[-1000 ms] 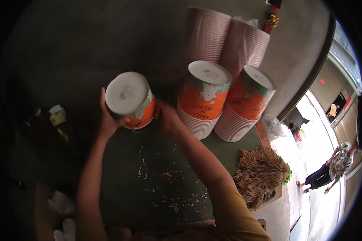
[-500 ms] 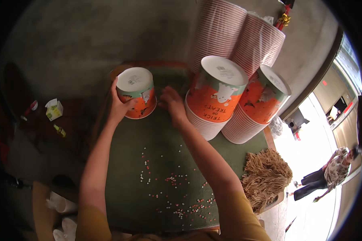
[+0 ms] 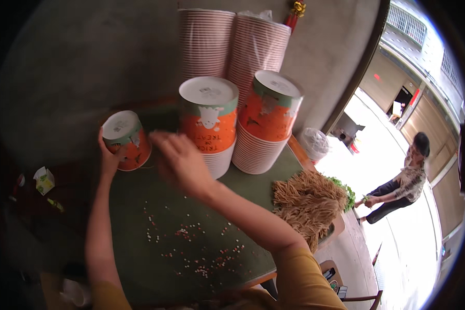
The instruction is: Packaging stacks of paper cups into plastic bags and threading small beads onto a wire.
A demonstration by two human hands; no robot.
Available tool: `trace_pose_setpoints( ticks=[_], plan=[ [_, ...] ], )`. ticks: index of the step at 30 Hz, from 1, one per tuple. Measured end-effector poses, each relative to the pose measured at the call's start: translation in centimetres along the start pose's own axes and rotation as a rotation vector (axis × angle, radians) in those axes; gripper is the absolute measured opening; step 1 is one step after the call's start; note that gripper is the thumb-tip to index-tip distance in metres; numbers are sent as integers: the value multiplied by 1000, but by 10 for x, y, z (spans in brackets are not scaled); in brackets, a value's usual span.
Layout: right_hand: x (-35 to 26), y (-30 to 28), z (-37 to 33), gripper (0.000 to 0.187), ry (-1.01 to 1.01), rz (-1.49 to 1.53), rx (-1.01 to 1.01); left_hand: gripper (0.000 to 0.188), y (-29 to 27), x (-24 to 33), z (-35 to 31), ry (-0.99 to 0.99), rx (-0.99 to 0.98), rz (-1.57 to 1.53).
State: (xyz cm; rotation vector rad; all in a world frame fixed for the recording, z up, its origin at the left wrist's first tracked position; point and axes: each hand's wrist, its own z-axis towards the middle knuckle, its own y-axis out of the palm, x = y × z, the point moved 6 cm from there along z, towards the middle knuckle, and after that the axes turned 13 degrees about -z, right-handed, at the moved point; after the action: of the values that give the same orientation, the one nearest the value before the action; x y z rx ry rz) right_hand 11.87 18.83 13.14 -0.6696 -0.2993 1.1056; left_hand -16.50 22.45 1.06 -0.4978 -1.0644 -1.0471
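An upside-down paper bucket (image 3: 135, 154), orange with a green band and a white base, stands at the left of the table. My left hand (image 3: 111, 159) grips its left side, thumb across the front and fingers round the far side. Just right of that bucket my right hand (image 3: 185, 161) is raised, fingers stretched out and slightly blurred, holding nothing. It partly covers a nested stack of similar upside-down buckets (image 3: 207, 121). Another such stack (image 3: 267, 116) stands close on its right.
Tall wrapped stacks of pale-rimmed buckets (image 3: 206, 44) rise behind. Red and white beads (image 3: 204, 266) lie scattered on the green table (image 3: 134, 253). A tan heap of strands (image 3: 309, 201) sits at the right edge. Beyond the doorway stands a person (image 3: 411, 181) beside green leaves (image 3: 343, 191).
My view has swung right, so the table things sit farther left in the picture. My right hand has lifted closer to me and spread flat; my left hand still holds the bucket.
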Motion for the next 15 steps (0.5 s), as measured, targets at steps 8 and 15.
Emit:
trace_pose_setpoints(
  ticks=[8,15],
  plan=[
    [80,-61,20,31,33,-447,261,103,57,35,-53,439,6,275],
    [80,-65,31,20,94,-319,277,106,212,31,-95,405,-176,267]
  ],
)
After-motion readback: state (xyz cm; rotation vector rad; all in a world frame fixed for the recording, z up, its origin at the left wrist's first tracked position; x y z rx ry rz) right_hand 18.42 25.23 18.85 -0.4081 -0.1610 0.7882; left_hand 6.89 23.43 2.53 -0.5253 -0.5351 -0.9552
